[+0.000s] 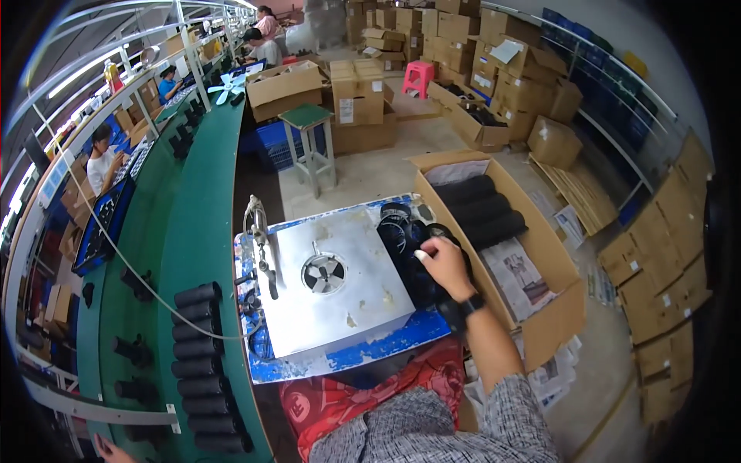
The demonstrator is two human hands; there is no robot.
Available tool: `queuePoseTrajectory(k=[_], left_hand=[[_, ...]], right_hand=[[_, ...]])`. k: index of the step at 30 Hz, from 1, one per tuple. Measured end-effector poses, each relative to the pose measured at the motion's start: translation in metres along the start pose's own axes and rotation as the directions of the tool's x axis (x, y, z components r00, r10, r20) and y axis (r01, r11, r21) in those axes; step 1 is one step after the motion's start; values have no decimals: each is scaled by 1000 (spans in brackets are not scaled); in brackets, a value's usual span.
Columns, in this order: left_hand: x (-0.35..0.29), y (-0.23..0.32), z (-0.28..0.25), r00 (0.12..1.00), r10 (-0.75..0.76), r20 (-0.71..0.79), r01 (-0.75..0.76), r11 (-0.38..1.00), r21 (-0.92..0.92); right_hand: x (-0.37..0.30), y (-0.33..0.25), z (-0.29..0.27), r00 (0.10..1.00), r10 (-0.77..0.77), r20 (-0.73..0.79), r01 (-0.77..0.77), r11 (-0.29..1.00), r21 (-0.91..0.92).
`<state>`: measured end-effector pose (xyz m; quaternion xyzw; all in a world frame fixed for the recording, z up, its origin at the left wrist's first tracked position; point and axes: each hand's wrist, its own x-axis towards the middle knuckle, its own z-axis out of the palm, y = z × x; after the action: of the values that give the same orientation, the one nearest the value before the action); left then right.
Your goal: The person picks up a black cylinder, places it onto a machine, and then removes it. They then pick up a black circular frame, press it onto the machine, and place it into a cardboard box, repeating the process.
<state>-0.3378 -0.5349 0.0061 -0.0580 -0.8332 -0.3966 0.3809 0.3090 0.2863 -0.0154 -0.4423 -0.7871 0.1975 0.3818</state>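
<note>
My right hand reaches over a pile of black round parts at the right side of the work stand, its fingers curled in together. Something small and white shows at a fingertip; whether a part is in the grip is hidden. Left of it lies a metal plate with a round opening, inside which a bladed metal fan shows. My left hand is only partly in view at the lower left edge, fingers apart, near the green conveyor belt. A screwdriver-like metal tool stands at the plate's left edge.
Along the green belt lie a row of black cylinders and several upright black parts. An open carton with black rolls stands to my right. A stool and stacked cartons are ahead; co-workers sit beyond the belt.
</note>
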Motion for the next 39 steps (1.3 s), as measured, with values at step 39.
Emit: queuePoseTrajectory(k=[39], left_hand=[[-389,507,101,-175,431,885,822,559,-109]], right_hand=[[-149,-141,15,801,-159,577,-387,598,702]])
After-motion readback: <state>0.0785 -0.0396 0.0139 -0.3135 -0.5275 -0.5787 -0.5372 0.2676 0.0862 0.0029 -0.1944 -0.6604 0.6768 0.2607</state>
